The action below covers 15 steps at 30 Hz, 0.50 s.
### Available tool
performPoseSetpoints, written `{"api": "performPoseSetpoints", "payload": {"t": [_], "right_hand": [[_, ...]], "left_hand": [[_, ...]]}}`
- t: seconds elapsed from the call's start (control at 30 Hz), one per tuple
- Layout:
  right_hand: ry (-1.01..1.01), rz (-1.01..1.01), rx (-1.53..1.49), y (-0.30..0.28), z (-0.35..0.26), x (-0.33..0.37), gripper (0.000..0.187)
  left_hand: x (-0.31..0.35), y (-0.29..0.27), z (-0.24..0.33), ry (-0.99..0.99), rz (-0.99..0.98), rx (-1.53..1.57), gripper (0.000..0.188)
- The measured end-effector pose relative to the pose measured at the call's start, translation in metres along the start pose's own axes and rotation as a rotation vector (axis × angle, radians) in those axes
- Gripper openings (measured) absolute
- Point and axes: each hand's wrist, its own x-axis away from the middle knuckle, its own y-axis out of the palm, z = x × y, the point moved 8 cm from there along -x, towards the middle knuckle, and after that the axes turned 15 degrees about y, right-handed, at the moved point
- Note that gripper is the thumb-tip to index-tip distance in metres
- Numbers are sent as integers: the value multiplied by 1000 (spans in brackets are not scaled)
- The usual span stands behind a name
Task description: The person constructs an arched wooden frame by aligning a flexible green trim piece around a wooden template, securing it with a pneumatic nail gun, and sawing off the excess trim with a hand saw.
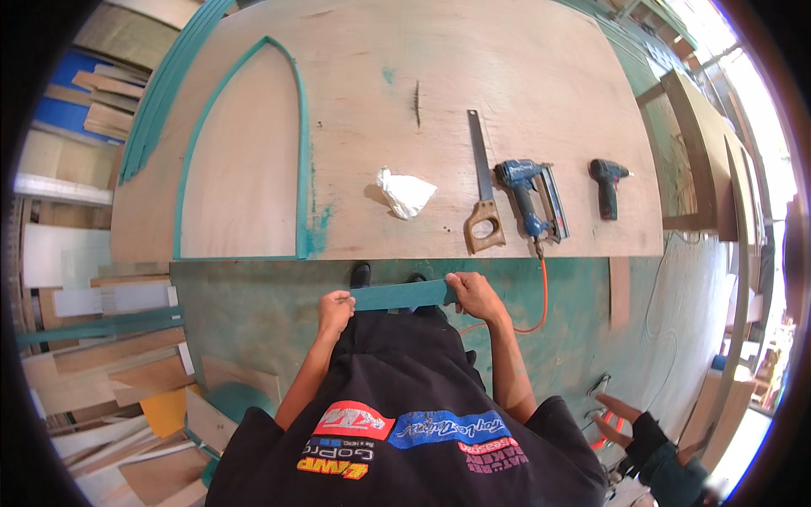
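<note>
I hold a short teal-painted wooden strip [397,295] level in front of me, just below the near edge of a large plywood sheet [473,76]. My left hand [334,309] grips its left end and my right hand [473,293] grips its right end. On the plywood at the left lies a teal arch-shaped frame [301,169] with a pointed top.
On the plywood lie a crumpled white rag [405,193], a hand saw [483,198], a blue nail gun [530,198] with an orange hose [541,296], and a cordless drill [607,186]. Scrap boards [101,372] pile at the left. Another person's feet [617,418] show at lower right.
</note>
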Motion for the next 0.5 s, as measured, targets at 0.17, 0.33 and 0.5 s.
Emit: {"api": "performPoseSetpoints", "payload": {"t": [0.17, 0.33, 0.5], "right_hand": [[122, -298, -460, 29, 77, -14, 41], [462, -128, -862, 52, 200, -32, 32], [494, 72, -985, 69, 319, -114, 28]], "left_hand": [[-20, -2, -24, 133, -46, -353, 23], [-17, -1, 10, 150, 20, -590, 15], [-9, -29, -23, 103, 12, -520, 19]]}}
